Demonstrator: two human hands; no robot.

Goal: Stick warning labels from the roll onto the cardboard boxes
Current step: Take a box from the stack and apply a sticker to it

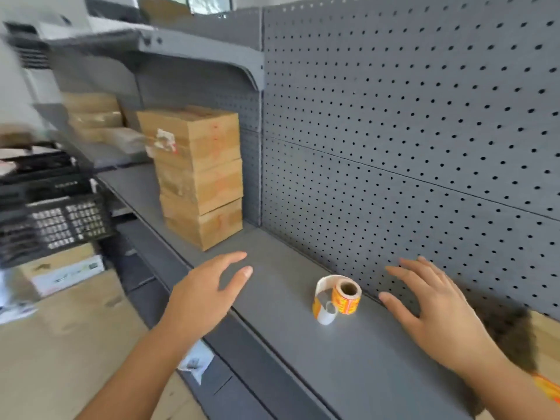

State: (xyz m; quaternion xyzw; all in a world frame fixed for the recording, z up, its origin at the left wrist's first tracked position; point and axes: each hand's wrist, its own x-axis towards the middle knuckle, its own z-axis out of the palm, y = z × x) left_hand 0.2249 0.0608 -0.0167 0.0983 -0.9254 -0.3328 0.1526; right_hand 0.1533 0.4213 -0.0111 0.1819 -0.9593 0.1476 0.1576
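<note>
Labels on a small orange-and-yellow roll sit low in the frame, right of centre, on the grey shelf, with a loose strip of backing curling up and around the roll's left side. Either side of it hang two bare hands, neither touching it: the left hand at lower centre-left, fingers spread and gripping nothing, over the shelf's front edge; the right hand at lower right, likewise splayed wide and empty, close to the pegboard back panel. Further up the shelf, left of centre, stands a stack of cardboard boxes; its top box carries what seems to be a red-and-white sticker, too blurred to read. Beyond them, at upper left, more boxes lie smeared by motion.
</note>
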